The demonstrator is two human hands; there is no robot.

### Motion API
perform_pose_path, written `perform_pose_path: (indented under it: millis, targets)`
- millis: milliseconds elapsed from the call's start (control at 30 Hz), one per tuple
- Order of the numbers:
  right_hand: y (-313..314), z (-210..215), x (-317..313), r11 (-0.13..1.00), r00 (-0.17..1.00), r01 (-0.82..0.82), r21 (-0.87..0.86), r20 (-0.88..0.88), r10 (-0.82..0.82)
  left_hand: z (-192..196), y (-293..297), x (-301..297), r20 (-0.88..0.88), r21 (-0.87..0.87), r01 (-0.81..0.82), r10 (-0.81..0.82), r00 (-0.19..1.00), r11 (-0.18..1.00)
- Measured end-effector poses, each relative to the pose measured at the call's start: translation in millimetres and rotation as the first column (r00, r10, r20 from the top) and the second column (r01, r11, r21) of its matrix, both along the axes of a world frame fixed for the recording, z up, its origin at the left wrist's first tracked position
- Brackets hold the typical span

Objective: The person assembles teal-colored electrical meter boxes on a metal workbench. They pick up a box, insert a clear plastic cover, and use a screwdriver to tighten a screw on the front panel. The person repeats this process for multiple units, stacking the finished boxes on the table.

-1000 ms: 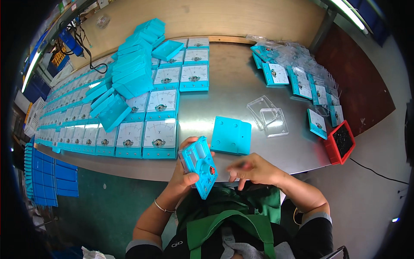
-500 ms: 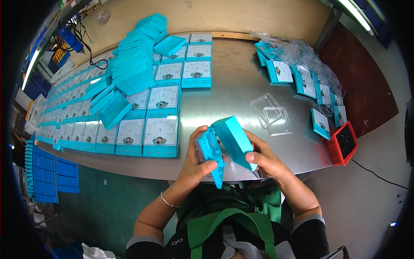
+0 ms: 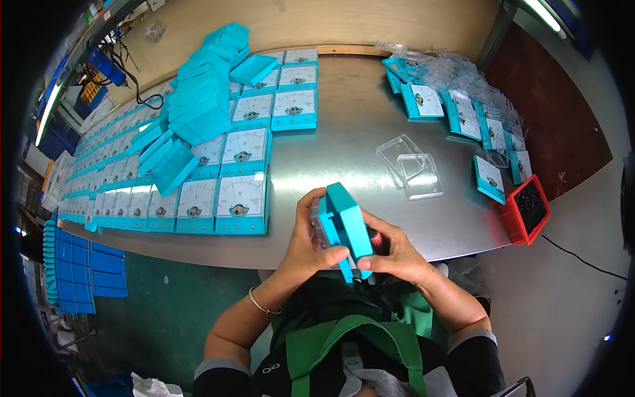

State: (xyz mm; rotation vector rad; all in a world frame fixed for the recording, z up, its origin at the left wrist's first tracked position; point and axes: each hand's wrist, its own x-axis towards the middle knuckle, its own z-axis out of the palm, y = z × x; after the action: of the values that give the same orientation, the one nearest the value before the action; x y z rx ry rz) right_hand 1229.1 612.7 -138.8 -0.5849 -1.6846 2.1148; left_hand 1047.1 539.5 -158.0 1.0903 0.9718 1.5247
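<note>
Above the table's near edge, my left hand (image 3: 305, 250) grips a panel meter front (image 3: 323, 221), a teal frame with a clear cover, seen from its edge. Its dial is turned away from view. My right hand (image 3: 401, 257) holds a teal box-shaped back case (image 3: 350, 212) by its lower end, thumb on the near side. Case and meter front touch or nearly touch along one side, with a dark gap between them at the top. A dark and red object (image 3: 378, 242) shows behind the right fingers; its kind cannot be made out.
Assembled meters (image 3: 241, 198) stand in rows on the left, with a heap of teal cases (image 3: 198, 109) on them. Two clear covers (image 3: 420, 177) lie right of centre. Meter fronts (image 3: 489, 178) and more covers lie far right, beside a red bin (image 3: 527, 210) of small black parts.
My hands have come together; the teal case has moved left against the meter front. The view has shifted slightly.
</note>
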Motion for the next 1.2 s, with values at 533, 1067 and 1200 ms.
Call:
perform_pose_path:
  millis: [533, 1067, 1200]
  targets:
    - [-11.5, 19.8, -11.0, 0.348, 0.9, 0.295, 0.89, -0.136, -0.415, 0.1, 21.0, 12.4, -0.591, 0.65, -0.209, 0.658, 0.466, 0.731]
    - [104.9, -8.5, -42.6, 0.989, 0.949, 0.147, -0.018, 0.284, -0.136, 26.7, 52.3, -47.3, -0.843, 0.514, -0.167, 0.531, 0.082, 0.842]
    - [97.1, -17.1, -45.3, 0.622, 0.863, 0.142, 0.77, 0.211, -0.458, 21.8, 24.4, -32.7, -0.98, 0.198, 0.186, 0.188, 0.07, 0.962]
